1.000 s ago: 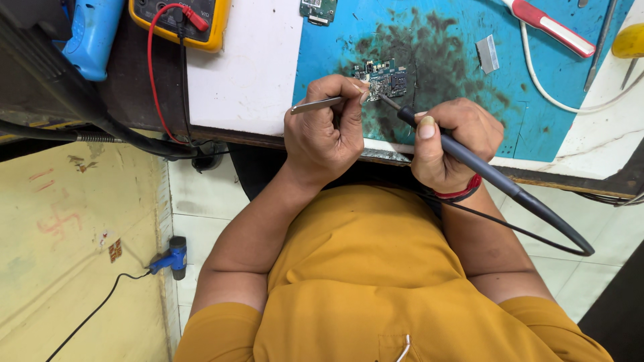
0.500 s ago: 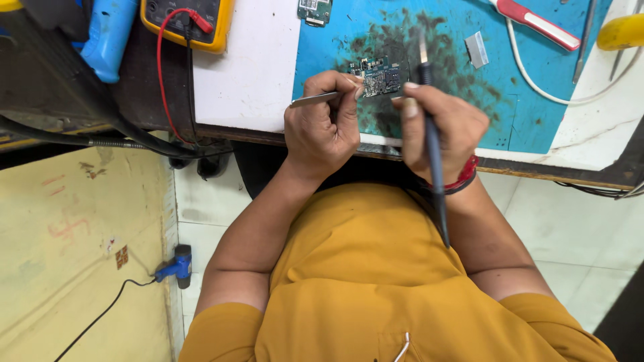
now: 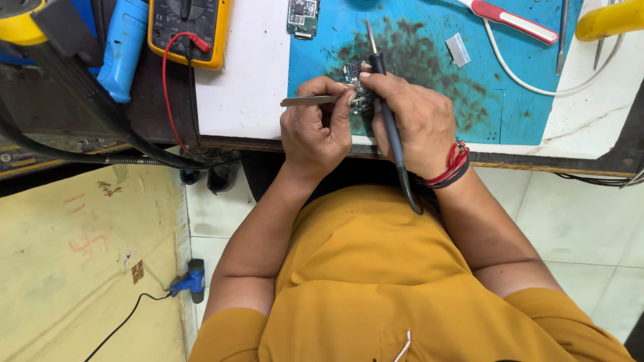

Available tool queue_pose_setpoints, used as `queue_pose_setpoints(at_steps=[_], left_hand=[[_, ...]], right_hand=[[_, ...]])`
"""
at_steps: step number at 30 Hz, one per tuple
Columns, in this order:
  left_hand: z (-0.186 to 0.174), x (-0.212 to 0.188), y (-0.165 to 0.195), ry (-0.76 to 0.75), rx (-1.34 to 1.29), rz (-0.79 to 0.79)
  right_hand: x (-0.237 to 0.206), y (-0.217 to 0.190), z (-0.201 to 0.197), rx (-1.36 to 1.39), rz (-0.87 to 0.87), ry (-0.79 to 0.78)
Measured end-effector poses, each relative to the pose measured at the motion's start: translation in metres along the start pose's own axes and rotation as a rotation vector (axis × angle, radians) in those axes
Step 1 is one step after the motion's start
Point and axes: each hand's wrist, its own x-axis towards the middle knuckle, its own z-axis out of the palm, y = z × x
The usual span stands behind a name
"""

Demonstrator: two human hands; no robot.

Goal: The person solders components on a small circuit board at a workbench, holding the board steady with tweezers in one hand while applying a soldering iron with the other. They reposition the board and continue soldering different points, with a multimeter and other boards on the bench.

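A small dark circuit board (image 3: pixel 354 84) was seen lying on a blue mat (image 3: pixel 516 100) near the front edge of the desk (image 3: pixel 248 87), on a patch of the mat stained black. Both hands were gathered over it. The left hand (image 3: pixel 318 131) was closed in a pinching grip on a pair of metal tweezers (image 3: pixel 310 101), held level with the tips directed at the board; the exact point of contact was hidden by the fingers. The right hand (image 3: pixel 416 124) was wrapped shut around a dark soldering iron (image 3: pixel 388 121), held like a pen, with the metal tip pointing away from the body just past the board and the handle trailing back over the wrist toward the chest. A red and black thread band (image 3: pixel 453 164) was worn on the right wrist.

A second, smaller green circuit board (image 3: pixel 303 17) was placed at the far edge of the mat, well apart from the hands. A small silver metal piece (image 3: pixel 459 50) lay on the mat to the right of the stain. Farther right, a red-handled tool (image 3: pixel 513 20) and a white cable (image 3: pixel 530 84) were found on the mat, and a yellow object (image 3: pixel 610 19) stood at the corner. To the left, a yellow multimeter (image 3: pixel 191 30) with a red lead (image 3: pixel 168 94) was set on the desk, beside a blue tool handle (image 3: pixel 124 47). An ochre shirt (image 3: pixel 376 281) filled the lower part of the view, and a small blue plug (image 3: pixel 191 280) with a black cord lay on the floor.
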Motion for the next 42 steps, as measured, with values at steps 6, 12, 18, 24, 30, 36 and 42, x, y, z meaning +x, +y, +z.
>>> queue_pose_setpoints(at_steps=[6,12,18,24,30,36,42], left_hand=[[0.0,-0.004,-0.002,0.022,-0.171,-0.066],[0.001,-0.002,-0.002,-0.018,-0.202,-0.055],[-0.002,0.0,0.002,-0.03,-0.11,-0.05],[-0.002,0.003,0.006,-0.051,-0.062,-0.022],[-0.003,0.002,0.006,-0.057,-0.056,-0.021],[-0.002,0.003,0.005,-0.066,-0.054,-0.016],[-0.003,0.003,0.006,-0.059,-0.034,-0.011]], right_hand=[[-0.01,0.005,0.006,0.154,0.125,0.192],[-0.028,0.011,0.007,0.257,0.203,0.354],[-0.041,0.02,0.005,0.202,0.179,0.328],[-0.04,0.02,0.006,0.206,0.175,0.283],[-0.039,0.02,0.004,0.195,0.165,0.232],[-0.039,0.021,0.005,0.206,0.172,0.259],[-0.04,0.019,0.005,0.191,0.187,0.253]])
